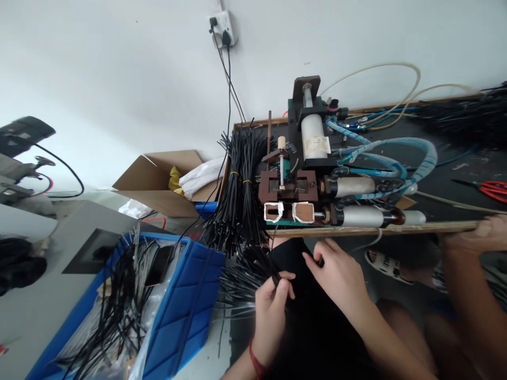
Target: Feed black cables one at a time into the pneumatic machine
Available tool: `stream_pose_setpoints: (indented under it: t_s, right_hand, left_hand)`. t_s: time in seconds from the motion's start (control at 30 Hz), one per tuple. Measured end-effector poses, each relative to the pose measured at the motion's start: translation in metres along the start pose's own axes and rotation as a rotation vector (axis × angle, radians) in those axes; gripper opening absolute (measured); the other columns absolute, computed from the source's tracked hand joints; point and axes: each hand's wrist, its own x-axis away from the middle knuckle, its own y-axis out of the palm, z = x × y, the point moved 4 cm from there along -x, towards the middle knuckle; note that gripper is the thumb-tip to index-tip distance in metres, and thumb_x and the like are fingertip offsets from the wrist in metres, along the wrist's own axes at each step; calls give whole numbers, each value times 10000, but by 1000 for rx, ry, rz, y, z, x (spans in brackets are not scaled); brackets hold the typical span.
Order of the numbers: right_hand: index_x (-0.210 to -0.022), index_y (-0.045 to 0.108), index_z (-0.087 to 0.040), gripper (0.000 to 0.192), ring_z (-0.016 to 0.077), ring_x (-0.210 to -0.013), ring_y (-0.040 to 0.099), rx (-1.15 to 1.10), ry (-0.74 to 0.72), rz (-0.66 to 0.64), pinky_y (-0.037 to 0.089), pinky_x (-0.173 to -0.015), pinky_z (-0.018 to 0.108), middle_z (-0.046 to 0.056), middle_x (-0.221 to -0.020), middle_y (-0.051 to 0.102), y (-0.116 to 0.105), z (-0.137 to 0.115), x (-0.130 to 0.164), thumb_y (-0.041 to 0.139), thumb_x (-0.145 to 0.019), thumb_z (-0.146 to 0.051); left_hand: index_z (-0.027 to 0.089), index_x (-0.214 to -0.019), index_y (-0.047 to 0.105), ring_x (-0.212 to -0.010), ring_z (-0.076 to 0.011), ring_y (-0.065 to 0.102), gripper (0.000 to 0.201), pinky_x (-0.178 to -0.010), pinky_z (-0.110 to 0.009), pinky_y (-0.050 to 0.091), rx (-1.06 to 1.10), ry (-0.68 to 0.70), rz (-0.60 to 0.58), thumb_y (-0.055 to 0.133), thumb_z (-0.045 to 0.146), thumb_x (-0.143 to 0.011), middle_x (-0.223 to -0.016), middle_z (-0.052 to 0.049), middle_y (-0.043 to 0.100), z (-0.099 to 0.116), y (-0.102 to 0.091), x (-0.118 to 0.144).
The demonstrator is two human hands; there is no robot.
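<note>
White wall backs a dark bench (pixel 455 179) along the far side. Nearest, over the lap, the left hand (pixel 271 309) is closed round a bundle of black wires (pixel 241 274) that fan out leftward. The right hand (pixel 340 277), just beside it, pinches one wire end between thumb and forefinger. Left stands a blue crate (pixel 186 301) of wires. Beyond, the bench carries a pneumatic press (pixel 312 174) and more wires (pixel 240 200). Another person's hand (pixel 481 235) grips the bench edge at right.

Bright even daylight, soft faint shadows, strong fisheye bending at edges, slight blur toward corners, no glare
</note>
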Motion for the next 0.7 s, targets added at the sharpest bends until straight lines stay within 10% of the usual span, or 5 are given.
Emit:
stream_pose_setpoints:
  t_s: [0.23, 0.53, 0.7]
  right_hand:
    - [-899, 704, -207, 120, 129, -612, 533, -777, -438, -87, 404, -571, 256, -1, -779, 626, -7, -54, 4, 645, -1003, -208]
    - [-926, 632, -218, 268, 117, -535, 494, -1225, -139, -131, 365, -502, 258, 15, -773, 674, 28, -49, 14, 554, -1094, -412]
    - [-882, 638, -185, 422, 86, -486, 382, -1375, -40, -408, 270, -465, 237, -18, -661, 606, 38, -50, 9, 596, -1051, -570]
  left_hand:
    - [159, -610, 636, -652, -162, 497, 549, -628, -268, 406, 26, -67, -10, 681, 577, -964, -646, -20, 595, 6, 4, -3]
    - [165, -851, 793, -835, -207, 685, 445, -815, -301, 551, 282, 8, 185, 729, 594, -951, -851, -69, 757, 1, -3, -3]
    - [193, -703, 591, -442, -77, 302, 506, -469, -201, 369, 636, -111, 312, 810, 612, -882, -500, 103, 341, 5, 1, -3]
